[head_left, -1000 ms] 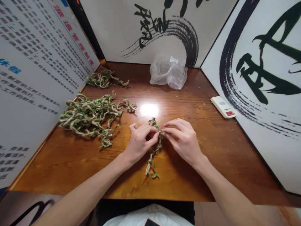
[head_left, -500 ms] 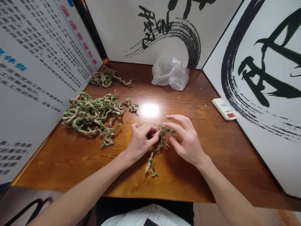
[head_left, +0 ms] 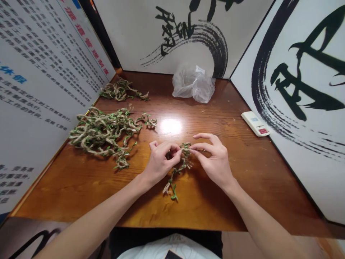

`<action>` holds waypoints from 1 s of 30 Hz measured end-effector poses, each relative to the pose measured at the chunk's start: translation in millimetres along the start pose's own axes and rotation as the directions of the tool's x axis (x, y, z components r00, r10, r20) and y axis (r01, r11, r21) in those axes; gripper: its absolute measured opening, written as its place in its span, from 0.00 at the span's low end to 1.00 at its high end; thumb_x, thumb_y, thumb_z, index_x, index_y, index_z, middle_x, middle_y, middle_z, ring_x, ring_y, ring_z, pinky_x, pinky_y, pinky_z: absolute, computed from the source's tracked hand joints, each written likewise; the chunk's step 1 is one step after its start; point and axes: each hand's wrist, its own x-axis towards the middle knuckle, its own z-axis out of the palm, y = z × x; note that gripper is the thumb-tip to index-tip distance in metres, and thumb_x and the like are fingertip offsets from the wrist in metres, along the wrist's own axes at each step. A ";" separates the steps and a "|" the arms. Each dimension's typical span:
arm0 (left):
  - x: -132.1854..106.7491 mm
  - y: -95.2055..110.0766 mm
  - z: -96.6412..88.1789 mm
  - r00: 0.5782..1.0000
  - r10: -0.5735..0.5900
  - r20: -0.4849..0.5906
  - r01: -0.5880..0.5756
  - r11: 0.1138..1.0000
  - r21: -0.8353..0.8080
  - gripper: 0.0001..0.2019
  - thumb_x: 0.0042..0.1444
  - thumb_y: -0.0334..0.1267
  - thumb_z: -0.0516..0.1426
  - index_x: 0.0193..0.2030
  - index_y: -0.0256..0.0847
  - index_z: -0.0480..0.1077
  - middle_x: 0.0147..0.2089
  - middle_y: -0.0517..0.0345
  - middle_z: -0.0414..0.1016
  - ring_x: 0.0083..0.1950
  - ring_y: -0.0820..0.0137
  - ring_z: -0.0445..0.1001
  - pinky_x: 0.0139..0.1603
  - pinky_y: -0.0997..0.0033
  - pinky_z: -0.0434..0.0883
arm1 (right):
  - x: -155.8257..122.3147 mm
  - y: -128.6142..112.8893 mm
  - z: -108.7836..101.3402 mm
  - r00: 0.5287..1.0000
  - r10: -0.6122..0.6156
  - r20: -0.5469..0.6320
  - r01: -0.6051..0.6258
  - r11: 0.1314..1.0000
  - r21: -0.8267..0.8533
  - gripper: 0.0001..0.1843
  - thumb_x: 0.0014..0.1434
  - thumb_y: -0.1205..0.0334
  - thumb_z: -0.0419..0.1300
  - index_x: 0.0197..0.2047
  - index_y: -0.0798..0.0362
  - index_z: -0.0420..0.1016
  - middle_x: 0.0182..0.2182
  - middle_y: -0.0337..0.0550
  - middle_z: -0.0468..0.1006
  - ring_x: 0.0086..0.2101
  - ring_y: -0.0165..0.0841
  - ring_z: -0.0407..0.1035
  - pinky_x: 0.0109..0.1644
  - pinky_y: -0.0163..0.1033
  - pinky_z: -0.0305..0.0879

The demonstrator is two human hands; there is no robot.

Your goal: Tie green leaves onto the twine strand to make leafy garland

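Observation:
A short piece of jute cord with small green leaves (head_left: 178, 169) lies across the middle of the wooden table (head_left: 242, 187). My left hand (head_left: 160, 162) pinches the cord's upper part between thumb and curled fingers. My right hand (head_left: 214, 160) meets it from the right, thumb and a finger pinching the same upper end, the other fingers raised. The cord's lower end trails toward me and rests on the table.
A big heap of the same leafy cord (head_left: 104, 131) lies at the left, a smaller bundle (head_left: 121, 90) behind it. A crumpled clear plastic bag (head_left: 193, 83) sits at the back. A white remote control (head_left: 255, 123) lies at the right. Printed boards wall in the table.
The cord's upper end has been folded down into a bunch between my fingers. Its lower end has shifted slightly left. My right hand lifted off, then pinched again.

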 end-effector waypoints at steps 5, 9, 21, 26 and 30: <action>0.7 -0.1 -0.7 0.997 -0.076 -0.002 0.075 0.997 -0.022 0.08 0.57 0.39 0.54 0.30 0.40 0.70 0.28 0.65 0.75 0.28 0.74 0.67 0.45 0.62 0.52 | -3.1 -2.5 4.8 0.993 0.070 0.098 -0.078 0.994 0.080 0.03 0.59 0.66 0.60 0.34 0.52 0.74 0.42 0.45 0.73 0.46 0.38 0.67 0.53 0.50 0.62; 0.7 -2.5 -0.4 0.997 -0.081 -0.021 0.080 0.996 -0.031 0.08 0.57 0.39 0.55 0.29 0.40 0.70 0.28 0.66 0.75 0.27 0.75 0.65 0.45 0.62 0.53 | -3.6 -2.1 5.0 0.981 0.070 0.180 -0.085 0.993 0.078 0.03 0.61 0.65 0.58 0.35 0.52 0.72 0.43 0.46 0.73 0.46 0.38 0.66 0.54 0.50 0.60; 3.0 -3.1 -0.8 0.999 -0.032 -0.024 0.030 0.996 -0.087 0.09 0.61 0.38 0.53 0.31 0.41 0.70 0.29 0.67 0.75 0.28 0.74 0.64 0.42 0.64 0.51 | 4.9 7.2 1.6 0.914 0.180 0.364 -0.360 0.776 0.518 0.08 0.60 0.58 0.59 0.32 0.53 0.71 0.40 0.44 0.68 0.43 0.34 0.67 0.49 0.40 0.64; 2.4 -6.1 -5.0 0.997 0.037 -0.062 -0.042 0.996 -0.084 0.10 0.63 0.40 0.53 0.32 0.41 0.70 0.30 0.66 0.76 0.29 0.73 0.65 0.41 0.64 0.50 | 2.3 3.4 -0.4 0.972 0.145 0.183 -0.176 0.969 0.170 0.07 0.61 0.59 0.59 0.33 0.53 0.73 0.37 0.45 0.70 0.40 0.36 0.67 0.47 0.45 0.62; 1.9 -7.7 -6.8 0.989 0.117 -0.093 -0.120 0.992 -0.029 0.09 0.64 0.39 0.54 0.33 0.40 0.70 0.30 0.68 0.75 0.30 0.75 0.67 0.42 0.65 0.49 | -1.3 -4.0 -0.3 0.987 -0.041 0.157 0.066 0.986 -0.152 0.04 0.60 0.63 0.59 0.36 0.54 0.74 0.39 0.45 0.73 0.43 0.39 0.66 0.51 0.48 0.56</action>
